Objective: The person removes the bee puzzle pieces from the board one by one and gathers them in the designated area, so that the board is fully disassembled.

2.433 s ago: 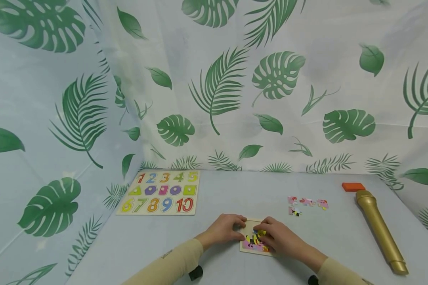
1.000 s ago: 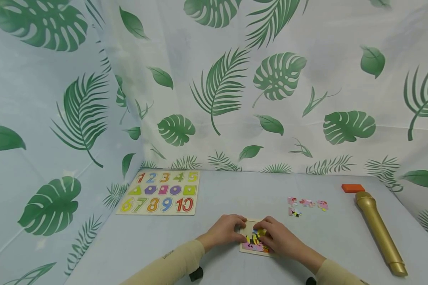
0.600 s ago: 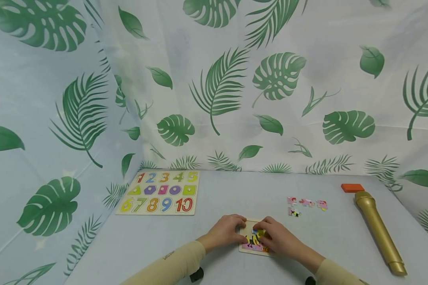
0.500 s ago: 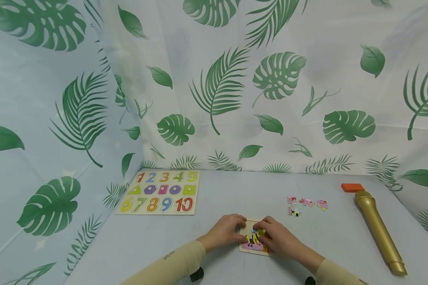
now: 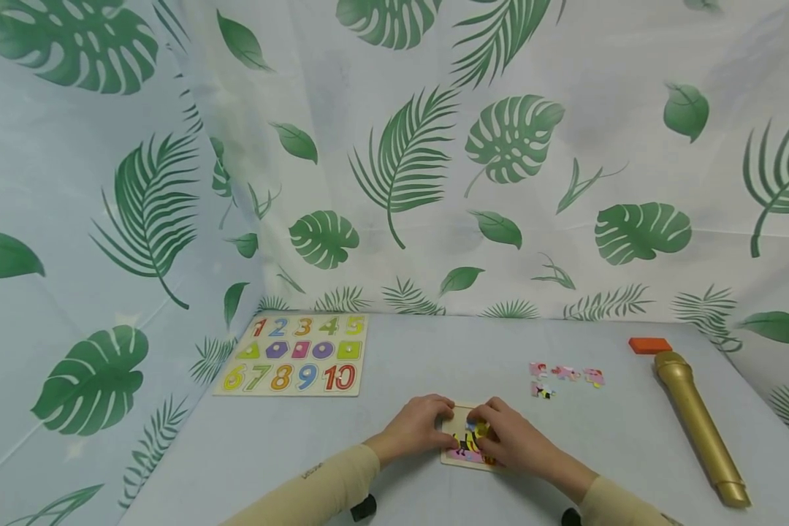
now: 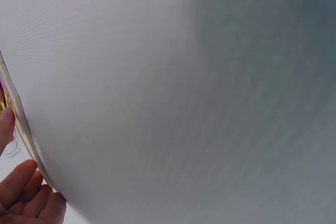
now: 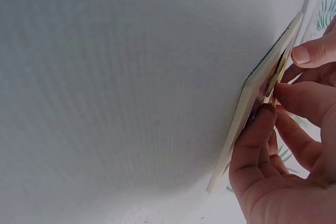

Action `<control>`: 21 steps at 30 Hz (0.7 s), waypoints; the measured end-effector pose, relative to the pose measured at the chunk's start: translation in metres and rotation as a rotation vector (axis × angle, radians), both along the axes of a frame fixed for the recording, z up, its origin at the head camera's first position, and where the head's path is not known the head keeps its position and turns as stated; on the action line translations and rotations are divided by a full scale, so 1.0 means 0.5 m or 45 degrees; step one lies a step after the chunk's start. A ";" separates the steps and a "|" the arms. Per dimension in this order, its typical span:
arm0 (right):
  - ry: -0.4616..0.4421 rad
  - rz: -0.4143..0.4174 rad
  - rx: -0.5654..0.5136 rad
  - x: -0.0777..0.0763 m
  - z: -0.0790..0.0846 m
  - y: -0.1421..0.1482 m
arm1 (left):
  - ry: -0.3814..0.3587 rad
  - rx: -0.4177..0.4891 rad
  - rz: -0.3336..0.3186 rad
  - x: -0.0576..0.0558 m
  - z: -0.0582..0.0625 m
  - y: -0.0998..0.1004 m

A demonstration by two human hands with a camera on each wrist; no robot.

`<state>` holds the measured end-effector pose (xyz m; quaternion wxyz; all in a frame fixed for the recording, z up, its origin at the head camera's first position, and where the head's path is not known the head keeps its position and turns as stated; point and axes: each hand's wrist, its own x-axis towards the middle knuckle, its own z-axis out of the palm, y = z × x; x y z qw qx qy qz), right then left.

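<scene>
A small wooden jigsaw tray with a bee picture on a pink ground lies on the table in front of me. My left hand holds its left side, the fingers at the far edge and the thumb on the near left part. My right hand is over the right part of the tray. In the right wrist view its thumb and fingers pinch a jigsaw piece at the tray's surface. The right hand covers most of the tray's right side. In the left wrist view the tray shows only as a thin edge.
Several loose jigsaw pieces lie beyond my right hand. A number and shape board lies at the back left. On the right are a gold microphone and an orange block. Leaf-patterned cloth hangs behind the table.
</scene>
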<state>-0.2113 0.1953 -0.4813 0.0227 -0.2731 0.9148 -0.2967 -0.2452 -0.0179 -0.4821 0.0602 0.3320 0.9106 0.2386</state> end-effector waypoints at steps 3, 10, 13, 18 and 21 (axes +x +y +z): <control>-0.047 -0.008 0.017 -0.002 0.002 -0.001 | 0.004 0.000 0.014 0.004 0.003 0.003; -0.029 0.048 0.056 0.000 0.009 0.000 | 0.035 -0.036 0.037 0.013 0.010 0.007; -0.015 0.047 0.083 0.000 0.009 -0.001 | 0.050 -0.047 0.028 0.010 0.008 0.008; 0.036 0.062 0.097 0.000 0.008 -0.001 | 0.030 -0.052 0.049 0.009 0.005 0.009; 0.065 0.077 0.093 0.000 0.008 0.000 | 0.015 -0.046 0.068 0.010 0.005 0.010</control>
